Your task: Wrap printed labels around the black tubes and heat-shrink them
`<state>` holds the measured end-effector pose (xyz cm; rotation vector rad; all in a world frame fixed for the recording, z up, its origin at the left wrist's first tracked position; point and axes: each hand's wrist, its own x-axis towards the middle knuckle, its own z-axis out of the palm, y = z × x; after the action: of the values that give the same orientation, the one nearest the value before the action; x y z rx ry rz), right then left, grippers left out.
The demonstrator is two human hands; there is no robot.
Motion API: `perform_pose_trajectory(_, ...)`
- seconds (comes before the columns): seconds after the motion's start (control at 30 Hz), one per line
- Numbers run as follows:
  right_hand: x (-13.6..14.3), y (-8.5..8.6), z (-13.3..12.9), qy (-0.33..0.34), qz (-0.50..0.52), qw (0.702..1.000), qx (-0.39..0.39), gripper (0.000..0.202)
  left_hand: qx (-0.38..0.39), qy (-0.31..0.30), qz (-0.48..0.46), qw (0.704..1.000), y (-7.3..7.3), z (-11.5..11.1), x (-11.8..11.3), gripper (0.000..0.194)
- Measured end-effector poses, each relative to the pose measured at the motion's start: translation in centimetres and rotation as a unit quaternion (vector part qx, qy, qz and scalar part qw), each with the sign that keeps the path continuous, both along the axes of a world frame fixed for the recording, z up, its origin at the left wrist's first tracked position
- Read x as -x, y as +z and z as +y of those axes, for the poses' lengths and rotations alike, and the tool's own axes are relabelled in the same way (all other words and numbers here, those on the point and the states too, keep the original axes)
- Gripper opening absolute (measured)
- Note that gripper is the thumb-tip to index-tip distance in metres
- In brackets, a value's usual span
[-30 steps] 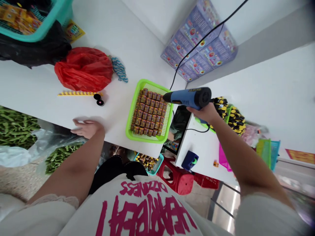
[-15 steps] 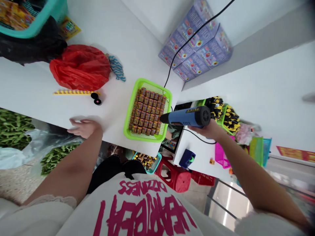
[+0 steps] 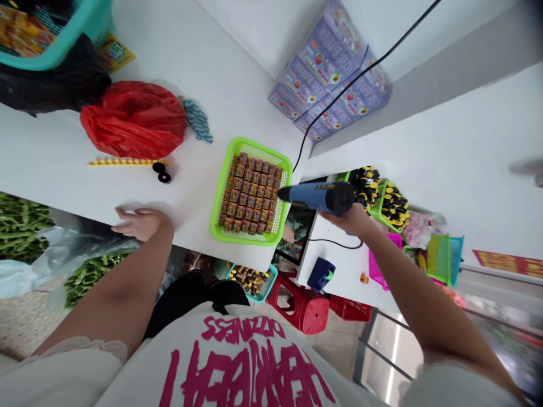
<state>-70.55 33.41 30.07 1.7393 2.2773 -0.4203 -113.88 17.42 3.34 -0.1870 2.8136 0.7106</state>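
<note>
Holding long blue-and-black plastic heat gun [image 3: 311, 196] tight in right grip [image 3: 350, 219], aimed left at small round brown tubs [image 3: 251, 195] near table's [image 3: 190, 192] right edge; resting left grip [image 3: 143, 224], loosely spread.

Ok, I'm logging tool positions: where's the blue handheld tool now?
In the head view, the blue handheld tool is right of centre, in the right hand, nozzle toward the green basket.
</note>
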Motion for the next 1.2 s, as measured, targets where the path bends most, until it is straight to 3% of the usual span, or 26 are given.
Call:
perform_pose_trajectory(0.1, 1.3, 0.0, 3.9, -0.05, -0.016, 0.998, -0.038, 0.04, -0.002, -0.006, 0.005, 1.0, -0.3, -0.1, 0.0, 0.049)
perform_pose_trajectory(0.17, 2.1, 0.5, 5.7, -0.041, -0.047, 0.997, -0.045, 0.041, -0.005, -0.01, 0.005, 1.0, -0.4, -0.1, 0.1, 0.05)
perform_pose_trajectory(0.33, 3.0, 1.2, 6.1, -0.017, -0.041, 0.996, -0.073, 0.039, -0.011, -0.016, -0.002, 1.0, -0.1, -0.2, 0.0, 0.05)
perform_pose_trajectory(0.47, 2.7, 1.3, 4.0, -0.053, 0.003, 0.999, -0.011, 0.038, -0.01, -0.019, -0.008, 1.0, 0.3, -0.1, -0.1, 0.05)
perform_pose_trajectory(0.57, 2.3, 1.5, 2.3, -0.059, -0.018, 0.997, 0.052, 0.04, -0.008, -0.018, -0.011, 1.0, 0.4, -0.1, -0.1, 0.05)
perform_pose_trajectory(0.7, 2.1, 1.5, -0.3, -0.084, -0.045, 0.994, 0.058, 0.043, -0.009, -0.018, -0.023, 1.0, 0.4, 0.0, 0.0, 0.051)
perform_pose_trajectory(0.93, 2.2, 1.8, -4.3, -0.164, 0.026, 0.984, 0.064, 0.044, -0.003, -0.022, -0.047, 0.999, 1.1, 0.3, -0.1, 0.052)
perform_pose_trajectory(1.2, 0.5, 2.8, -13.0, -0.231, 0.11, 0.962, 0.094, 0.043, 0.001, -0.027, -0.047, 0.999, 1.1, 0.3, 0.1, 0.053)
